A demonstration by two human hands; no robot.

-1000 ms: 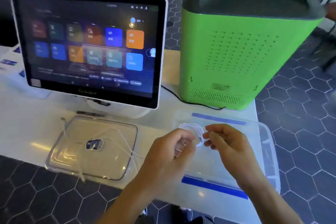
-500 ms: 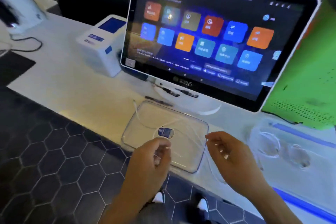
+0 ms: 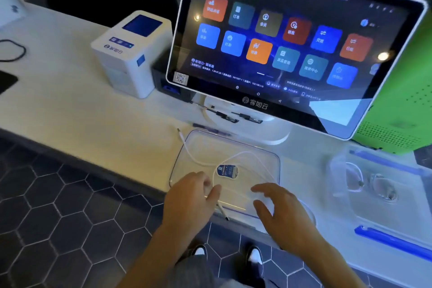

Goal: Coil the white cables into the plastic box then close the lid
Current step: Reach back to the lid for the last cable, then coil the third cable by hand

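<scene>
A white cable (image 3: 194,157) lies looped over the clear lid (image 3: 268,159), which rests flat in front of the screen and carries a blue sticker (image 3: 227,171). One plug end trails off the lid's far left corner. My left hand (image 3: 189,199) pinches the cable near its other end, at the lid's near edge. Fingers spread, my right hand (image 3: 280,213) hovers over the lid's near right corner and holds nothing. At the right stands the clear plastic box (image 3: 383,213) with blue clips, two coiled cables (image 3: 355,177) inside.
A large touchscreen (image 3: 280,42) on a white stand rises right behind the lid. A white printer (image 3: 131,54) sits at the back left, a green machine (image 3: 402,124) at the back right. A dark pen (image 3: 210,129) lies by the lid's far edge. The table edge runs just below my hands.
My view and both hands have swung left from the box to the lid. The left hand has come down onto the loose cable, and the right hand has opened above the lid.
</scene>
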